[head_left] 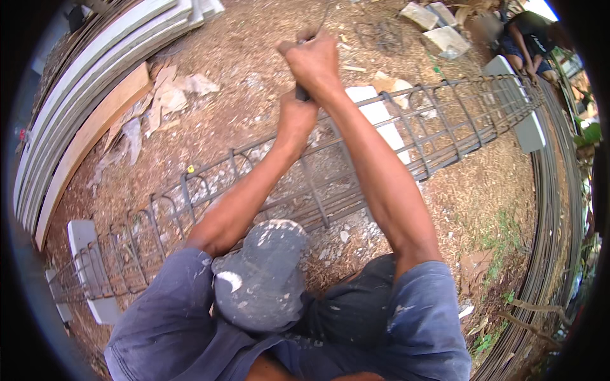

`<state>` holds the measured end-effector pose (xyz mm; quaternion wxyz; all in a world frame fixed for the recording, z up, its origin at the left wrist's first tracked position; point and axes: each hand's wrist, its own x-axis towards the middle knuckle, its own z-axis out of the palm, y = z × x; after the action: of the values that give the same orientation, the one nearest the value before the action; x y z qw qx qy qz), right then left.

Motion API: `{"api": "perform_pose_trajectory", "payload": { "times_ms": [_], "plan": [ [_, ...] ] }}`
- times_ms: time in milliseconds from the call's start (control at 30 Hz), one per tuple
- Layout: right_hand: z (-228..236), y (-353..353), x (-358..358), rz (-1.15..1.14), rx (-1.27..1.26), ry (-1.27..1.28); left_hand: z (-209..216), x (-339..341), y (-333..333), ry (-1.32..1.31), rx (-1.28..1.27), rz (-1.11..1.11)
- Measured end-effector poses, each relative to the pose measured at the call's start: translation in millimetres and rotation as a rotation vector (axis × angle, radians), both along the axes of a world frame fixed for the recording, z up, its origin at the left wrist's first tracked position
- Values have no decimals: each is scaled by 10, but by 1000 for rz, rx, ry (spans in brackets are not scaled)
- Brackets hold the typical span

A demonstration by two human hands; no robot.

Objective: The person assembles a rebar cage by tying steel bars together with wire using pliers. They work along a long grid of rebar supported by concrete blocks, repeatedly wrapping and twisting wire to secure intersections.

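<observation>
Both my arms stretch forward across a long rebar cage (308,184) of rods and bent stirrups, which runs from lower left to upper right. My right hand (314,60) is closed around a dark tool, with a thin rod sticking out beyond the fist. Just below it, my left hand (297,117) is also closed, at the dark handle (302,93) that shows between the two hands. The tool's kind is hidden by my fingers. Pale blocks stand under the cage: a white one (378,117) near its middle, a grey one (92,270) at the left end.
Long grey slabs (121,44) and a wooden plank (95,136) lie at the left. Torn paper (168,95) litters the ground nearby. Broken blocks (445,38) lie far right. A person (530,44) crouches beyond the cage's right end. Long rods (553,222) line the right side.
</observation>
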<state>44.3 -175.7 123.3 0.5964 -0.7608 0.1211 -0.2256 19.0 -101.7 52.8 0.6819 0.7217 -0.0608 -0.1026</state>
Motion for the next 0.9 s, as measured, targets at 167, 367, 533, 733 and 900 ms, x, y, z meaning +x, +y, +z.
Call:
{"api": "perform_pose_trajectory", "payload": {
  "times_ms": [167, 367, 533, 733, 900],
  "plan": [
    [24, -215, -183, 617, 298, -156, 12, 120, 370, 182, -320, -363],
    [-44, -315, -125, 895, 638, -23, -83, 367, 396, 320, -431, -781],
    [-140, -169, -207, 743, 372, -257, -125, 448, 471, 328, -426, -905],
    [-70, 25, -176, 365, 256, -83, -16, -169, 134, -212, -333, -49],
    [37, 233, -129, 158, 113, -101, -394, -125, -10, -548, 253, 373]
  ]
}}
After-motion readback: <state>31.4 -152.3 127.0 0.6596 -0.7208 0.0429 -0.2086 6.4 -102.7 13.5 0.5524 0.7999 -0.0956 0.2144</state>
